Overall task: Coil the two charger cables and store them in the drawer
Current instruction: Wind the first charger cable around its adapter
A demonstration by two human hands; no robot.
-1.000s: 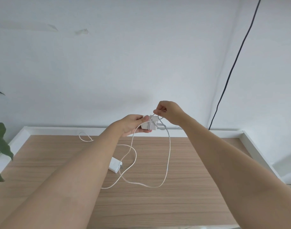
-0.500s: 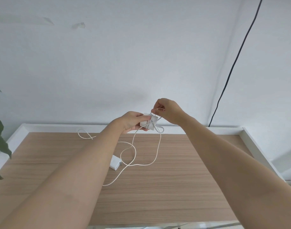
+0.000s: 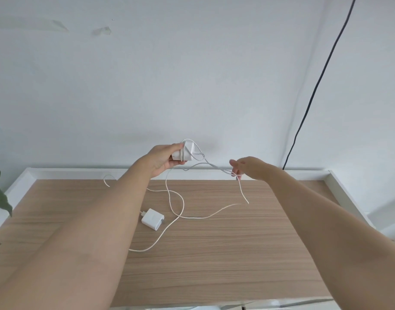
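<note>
The charger cable (image 3: 211, 167) being wound ran taut across the upper middle of the frame, from the white charger block (image 3: 184, 152) out to the right hand (image 3: 245, 167), then hung slack down to the wooden table (image 3: 214, 260), where the rest of its length looped near the centre. The left hand (image 3: 164, 156) was clenched round the block, which already carried a few turns of cable. The right hand's fingertips (image 3: 234, 174) pinched the cable just above the table's far rim. A second charger block (image 3: 152, 219) lay flat on the table at centre, its own cable (image 3: 156, 241) trailing toward the lower left, uncoiled. No drawer was in view. To wind well, the right hand should probably keep light, even tension and lay each turn beside the last, feeding slack so the loops on the table do not snag the second cable they cross. A black wall cable (image 3: 313, 95) ran down the upper right.
</note>
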